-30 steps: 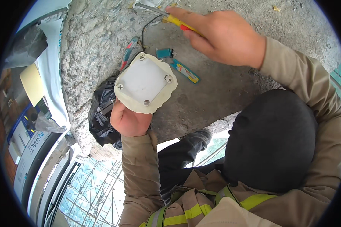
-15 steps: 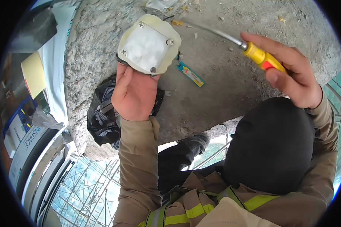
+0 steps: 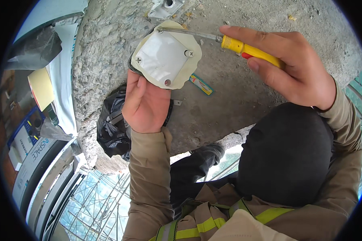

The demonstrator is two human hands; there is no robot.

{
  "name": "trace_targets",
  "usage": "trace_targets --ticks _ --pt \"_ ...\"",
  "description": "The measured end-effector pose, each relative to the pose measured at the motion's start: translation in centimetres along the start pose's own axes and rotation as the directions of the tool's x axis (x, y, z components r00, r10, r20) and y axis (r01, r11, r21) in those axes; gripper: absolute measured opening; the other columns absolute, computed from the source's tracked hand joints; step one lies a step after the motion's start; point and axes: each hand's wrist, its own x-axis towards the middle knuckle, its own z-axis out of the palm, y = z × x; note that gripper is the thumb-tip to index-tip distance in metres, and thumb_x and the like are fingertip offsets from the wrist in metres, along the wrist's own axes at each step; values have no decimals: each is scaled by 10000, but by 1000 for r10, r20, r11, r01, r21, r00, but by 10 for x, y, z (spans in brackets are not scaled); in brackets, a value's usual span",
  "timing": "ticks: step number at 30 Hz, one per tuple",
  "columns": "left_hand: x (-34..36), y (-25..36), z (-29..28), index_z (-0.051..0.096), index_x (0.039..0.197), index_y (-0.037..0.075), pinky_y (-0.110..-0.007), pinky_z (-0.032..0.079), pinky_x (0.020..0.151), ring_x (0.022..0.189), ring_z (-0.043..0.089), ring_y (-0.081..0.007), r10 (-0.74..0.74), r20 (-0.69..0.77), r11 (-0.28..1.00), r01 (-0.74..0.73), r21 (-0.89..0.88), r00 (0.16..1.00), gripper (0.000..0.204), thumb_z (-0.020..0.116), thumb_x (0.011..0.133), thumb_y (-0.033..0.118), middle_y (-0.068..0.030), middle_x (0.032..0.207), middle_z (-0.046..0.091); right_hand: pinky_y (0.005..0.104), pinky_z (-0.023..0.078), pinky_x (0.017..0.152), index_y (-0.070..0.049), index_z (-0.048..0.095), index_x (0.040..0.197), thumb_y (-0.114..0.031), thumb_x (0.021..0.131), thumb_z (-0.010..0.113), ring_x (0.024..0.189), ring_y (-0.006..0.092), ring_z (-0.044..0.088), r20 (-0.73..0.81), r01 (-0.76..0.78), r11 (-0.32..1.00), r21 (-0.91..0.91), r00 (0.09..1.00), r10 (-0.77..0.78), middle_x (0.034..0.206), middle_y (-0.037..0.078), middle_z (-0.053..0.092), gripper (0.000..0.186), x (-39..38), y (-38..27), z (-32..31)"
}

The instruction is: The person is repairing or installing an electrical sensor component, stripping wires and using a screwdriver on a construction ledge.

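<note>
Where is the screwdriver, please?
The screwdriver is in the right hand, at the head view's upper centre, its tip by a screw on the plate.

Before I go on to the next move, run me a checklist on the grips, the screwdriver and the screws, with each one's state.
1. Left hand supporting the cream-edged plate: ok, held at its lower left edge.
2. Left fingers well placed behind the plate: cannot tell, hidden.
3. Right hand holding the yellow screwdriver by its handle: ok.
4. Screwdriver end at the top screw: ok, it reaches there.
5. Blade seated in that screw's head: cannot tell, too small.
6. Blue-green packet clear of the screwdriver: ok, lying apart on the concrete.
</note>
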Motion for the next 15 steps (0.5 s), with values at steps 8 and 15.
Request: trace_targets --ticks 8,15 --pt "10 -2 -2 375 1556 -1 -527 279 1253 1517 364 -322 -7 -9 997 7 73 1000 556 480 1025 124 -175 1628 386 339 527 671 29 569 1450 42 913 545 694 266 686 45 -52 998 -29 998 54 905 157 708 537 4 -5 -9" --pt "18 -4 5 394 1532 5 -506 281 1249 1501 385 -305 18 23 994 -20 106 1000 514 483 1041 126 -163 1603 416 326 510 632 0 571 1457 7 947 561 662 225 669 -17 -71 997 -16 997 71 881 147 697 510 1 -3 -9"
